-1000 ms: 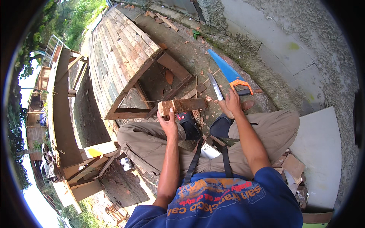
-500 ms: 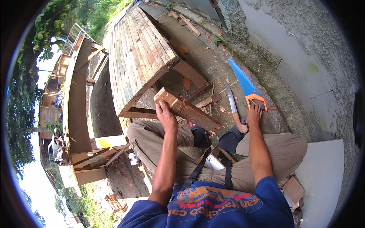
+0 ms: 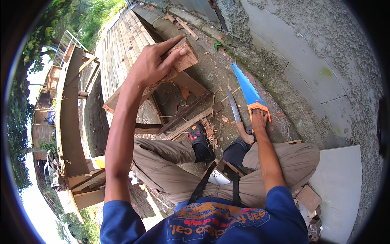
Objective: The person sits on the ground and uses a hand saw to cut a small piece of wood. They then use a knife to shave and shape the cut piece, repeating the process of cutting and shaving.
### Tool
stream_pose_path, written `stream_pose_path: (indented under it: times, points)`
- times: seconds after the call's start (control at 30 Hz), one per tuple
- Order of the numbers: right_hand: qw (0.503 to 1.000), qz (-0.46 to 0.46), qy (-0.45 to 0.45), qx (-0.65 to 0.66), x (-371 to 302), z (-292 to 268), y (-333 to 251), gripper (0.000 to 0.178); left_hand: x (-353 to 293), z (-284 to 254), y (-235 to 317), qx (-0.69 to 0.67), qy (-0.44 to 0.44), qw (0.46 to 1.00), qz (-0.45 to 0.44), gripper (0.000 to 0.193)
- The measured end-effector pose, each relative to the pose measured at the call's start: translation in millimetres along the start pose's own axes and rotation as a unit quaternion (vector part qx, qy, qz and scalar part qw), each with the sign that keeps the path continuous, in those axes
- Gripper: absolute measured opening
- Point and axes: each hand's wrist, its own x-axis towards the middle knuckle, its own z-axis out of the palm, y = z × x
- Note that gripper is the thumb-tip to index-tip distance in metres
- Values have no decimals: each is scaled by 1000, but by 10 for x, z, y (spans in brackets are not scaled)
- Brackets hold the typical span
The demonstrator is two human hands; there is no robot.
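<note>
My left hand [image 3: 156, 61] is raised in front of the bamboo-slat table and closed around a thick piece of lumber [image 3: 187, 62]. Its thumb lies near the rough end of the wood, and the hand hides part of the piece behind it. Low on the right, my right hand [image 3: 258, 118] is closed on the orange handle of a hand saw [image 3: 247, 87]. The saw's blue blade points away from me along the ground. Just left of the saw lies a long knife [image 3: 233, 106] with a wooden handle, close to my right shoe.
The slatted table [image 3: 122, 44] stands ahead on the left, with a wooden frame [image 3: 75, 122] farther left. A rough concrete wall [image 3: 317, 81] runs along the right. Wood chips and sticks [image 3: 191, 122] litter the ground. A white panel [image 3: 339, 187] lies at the lower right.
My left hand has lifted the lumber up and away from my knees, turning its end toward me. My right hand stays on the saw handle. The whole view has shifted slightly.
</note>
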Motion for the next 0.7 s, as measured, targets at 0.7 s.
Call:
stream_pose_path:
  times: [0.7]
  points:
    - [779, 171, 197, 570, -899, -1645, -691, 54, -156, 579, -1786, 33, 201, 958, -203, 55]
